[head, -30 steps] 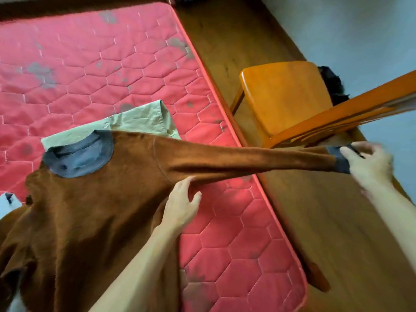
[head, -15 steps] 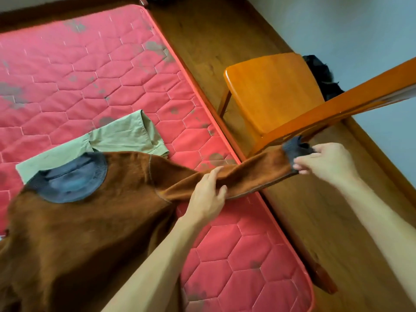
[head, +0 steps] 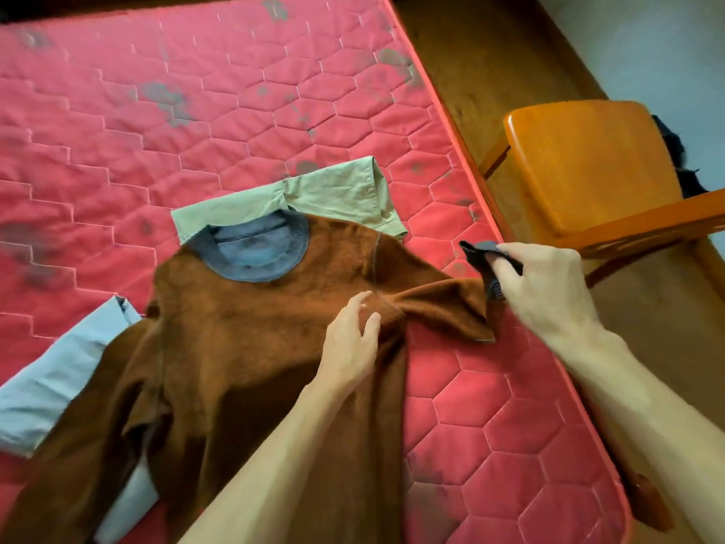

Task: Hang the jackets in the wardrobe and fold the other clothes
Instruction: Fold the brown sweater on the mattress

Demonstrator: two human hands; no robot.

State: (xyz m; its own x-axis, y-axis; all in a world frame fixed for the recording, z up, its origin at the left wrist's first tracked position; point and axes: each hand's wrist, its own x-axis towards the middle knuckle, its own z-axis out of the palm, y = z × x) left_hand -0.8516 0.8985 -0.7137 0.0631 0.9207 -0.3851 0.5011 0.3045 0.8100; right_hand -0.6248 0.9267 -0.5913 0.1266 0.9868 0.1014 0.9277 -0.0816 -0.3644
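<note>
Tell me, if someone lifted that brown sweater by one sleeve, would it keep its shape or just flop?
Probably flop: the brown sweater bunches into soft folds where the left hand presses it, and the sleeve sags between that hand and the right hand pinching its dark cuff. Its fuzzy surface looks grippy, so it would likely drag on the quilted mattress rather than slide.

A brown sweater (head: 243, 347) with grey-blue collar (head: 251, 249) is seen on a red hexagon-quilted mattress (head: 196, 111); the chair (head: 588, 162) is orange.

red quilted mattress (head: 274, 111) with grey stains, orange wooden chair (head: 588, 162) just beside its right edge, brown wood floor (head: 490, 53), pale wall (head: 647, 41) behind chair
</note>
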